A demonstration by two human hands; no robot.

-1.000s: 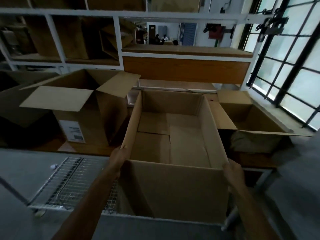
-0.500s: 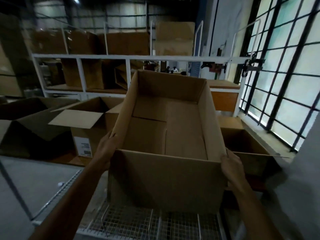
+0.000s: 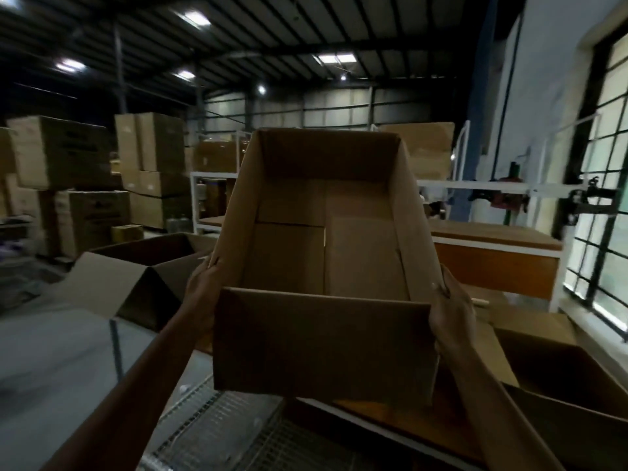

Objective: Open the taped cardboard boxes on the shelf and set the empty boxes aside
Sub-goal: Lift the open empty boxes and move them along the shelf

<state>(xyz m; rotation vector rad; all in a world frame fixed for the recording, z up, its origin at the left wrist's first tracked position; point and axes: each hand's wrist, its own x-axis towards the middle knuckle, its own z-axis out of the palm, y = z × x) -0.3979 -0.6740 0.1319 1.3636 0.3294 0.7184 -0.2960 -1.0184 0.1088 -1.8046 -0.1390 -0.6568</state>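
- A person holds up a big empty box [image 3: 323, 341] with both hands, right in the middle of the view.
- The box is brown cardboard. Its top is open, and it tips toward the person, so the bottom flaps show. Nothing is inside it.
- The left hand [image 3: 203, 294] grips the left side of the box near the front corner. Its fingers curl round the side wall.
- The right hand [image 3: 451, 311] grips the right side near the other front corner. Its thumb hooks over the top edge.
- Both arms reach up from the bottom of the view.
- The box is up in the air. Under it are a wire shelf [image 3: 217, 436] and a brown wooden board [image 3: 407, 426].
- Another open box [image 3: 142, 277] sits to the left, just behind the left hand. One pale flap sticks out to the left.
- A third box [image 3: 560, 385] sits low on the right, also open. The edge of the view cuts part of it off.
- Behind the held box is a white shelf [image 3: 492, 239] with a wooden top.
- Far back on the left are tall stacks of boxes [image 3: 61, 154], all closed.
- A big window [image 3: 611, 215] with dark bars lets in light on the right.
- Small lights [image 3: 197, 18] shine on the dark roof. The room is dim.
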